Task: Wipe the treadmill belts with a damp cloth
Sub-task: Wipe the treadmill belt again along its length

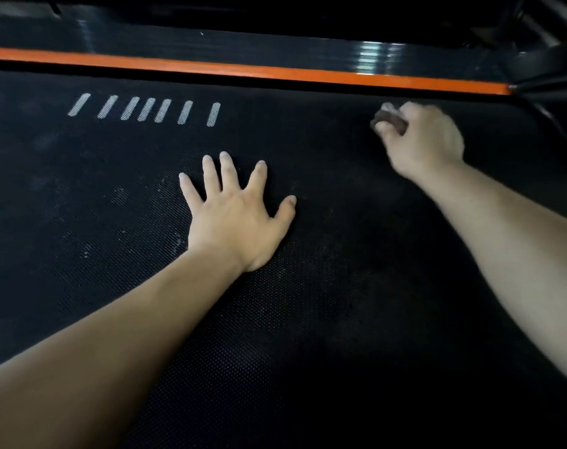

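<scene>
Pressing our left hand (240,218) flat on the treadmill belt (308,319), fingers spread, we reach our right hand (421,137) toward the far edge, fingers curled around a small dark cloth (390,119) near the orange side rail (243,71); open belt lies between the hands.

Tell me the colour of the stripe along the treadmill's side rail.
The stripe is orange, bordering the black belt; the head view shows it.

On the black textured treadmill belt (81,286), the left hand (237,215) lies centre; the right hand (421,137) with the crumpled brown cloth (390,119) lies farther right, near the orange rail strip (243,71).
</scene>
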A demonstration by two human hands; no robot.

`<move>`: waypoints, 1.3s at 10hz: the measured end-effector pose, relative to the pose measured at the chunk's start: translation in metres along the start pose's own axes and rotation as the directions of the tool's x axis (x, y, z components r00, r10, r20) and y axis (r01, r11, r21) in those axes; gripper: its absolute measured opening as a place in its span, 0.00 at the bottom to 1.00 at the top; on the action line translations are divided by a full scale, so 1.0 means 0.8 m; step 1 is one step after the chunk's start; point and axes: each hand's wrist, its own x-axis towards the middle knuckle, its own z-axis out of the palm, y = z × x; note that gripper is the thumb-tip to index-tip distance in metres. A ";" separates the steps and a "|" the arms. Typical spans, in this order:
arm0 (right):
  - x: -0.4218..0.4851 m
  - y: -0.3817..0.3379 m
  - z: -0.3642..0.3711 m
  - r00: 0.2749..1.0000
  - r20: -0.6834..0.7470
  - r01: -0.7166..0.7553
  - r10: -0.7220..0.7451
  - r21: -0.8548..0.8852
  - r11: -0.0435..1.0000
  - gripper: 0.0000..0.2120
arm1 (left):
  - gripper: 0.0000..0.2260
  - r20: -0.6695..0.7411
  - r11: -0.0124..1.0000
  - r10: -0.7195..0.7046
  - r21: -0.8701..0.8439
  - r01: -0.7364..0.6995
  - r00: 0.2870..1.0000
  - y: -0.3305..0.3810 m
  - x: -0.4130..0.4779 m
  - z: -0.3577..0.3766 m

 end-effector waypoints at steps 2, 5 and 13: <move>-0.075 -0.009 -0.012 0.947 0.120 0.288 -0.298 0.093 0.953 0.15 | 0.36 0.012 1.000 -0.002 -0.002 0.002 1.000 0.001 0.000 0.000; -0.155 -0.035 -0.029 0.940 0.100 0.303 -0.327 0.200 0.932 0.15 | 0.37 0.008 1.000 -0.001 0.012 0.001 1.000 0.001 0.000 0.002; -0.307 -0.038 -0.076 0.802 0.195 0.483 -0.565 0.346 0.804 0.15 | 0.35 -0.012 1.000 0.002 -0.017 -0.003 1.000 -0.003 -0.003 0.001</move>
